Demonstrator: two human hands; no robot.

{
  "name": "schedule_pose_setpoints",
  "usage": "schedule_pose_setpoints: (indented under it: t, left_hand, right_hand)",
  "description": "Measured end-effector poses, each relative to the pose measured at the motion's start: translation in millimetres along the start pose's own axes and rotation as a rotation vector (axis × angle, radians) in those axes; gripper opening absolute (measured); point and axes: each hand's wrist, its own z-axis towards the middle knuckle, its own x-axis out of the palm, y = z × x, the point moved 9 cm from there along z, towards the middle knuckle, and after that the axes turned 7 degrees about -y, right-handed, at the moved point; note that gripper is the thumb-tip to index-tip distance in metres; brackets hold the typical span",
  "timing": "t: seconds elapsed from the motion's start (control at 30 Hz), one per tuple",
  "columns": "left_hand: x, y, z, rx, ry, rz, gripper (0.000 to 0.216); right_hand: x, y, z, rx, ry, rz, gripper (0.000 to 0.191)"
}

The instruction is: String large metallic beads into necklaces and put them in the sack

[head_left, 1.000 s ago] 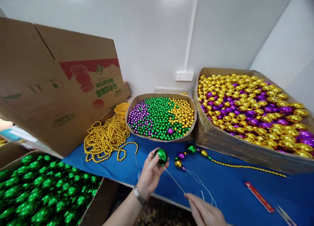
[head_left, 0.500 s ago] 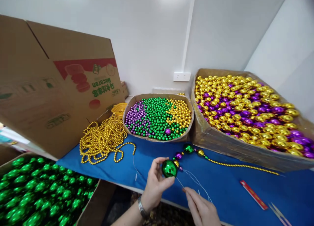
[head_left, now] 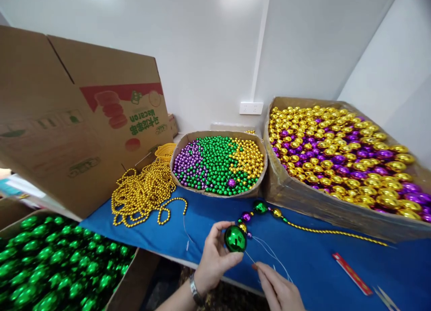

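Note:
My left hand [head_left: 215,259] grips a large shiny green ball bead [head_left: 235,238] between thumb and fingers. Beyond it runs the strung part of a bead necklace [head_left: 260,206], with green, purple and gold beads and a twisted-looking gold bead strand [head_left: 323,229] trailing right. My right hand [head_left: 279,286] is pinched on a thin string [head_left: 249,257] that reaches to the green ball; whether a needle is on it I cannot tell. Loose white thread [head_left: 274,255] loops on the blue cloth behind my right hand.
A carton of small purple, green and gold beads [head_left: 217,162] stands mid-table. To its right is a big box of gold and purple balls [head_left: 336,149]. Gold bead strings [head_left: 143,194] lie left, above a box of green balls [head_left: 63,261]. A red packet [head_left: 352,273] and tweezers [head_left: 385,298] lie right.
The whole view has shifted slightly, with everything a little lower and to the right. Both hands keep nearly the same hold on the green bead and the string.

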Motion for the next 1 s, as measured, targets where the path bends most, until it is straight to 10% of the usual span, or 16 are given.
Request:
schedule_pose_setpoints:
  t: [1.0]
  left_hand:
    - [19.9, -2.7, -5.1, 0.009, 0.158, 0.010, 0.049]
  right_hand:
    - [-5.9, -4.4, -2.6, -0.007, -0.093, -0.001, 0.032]
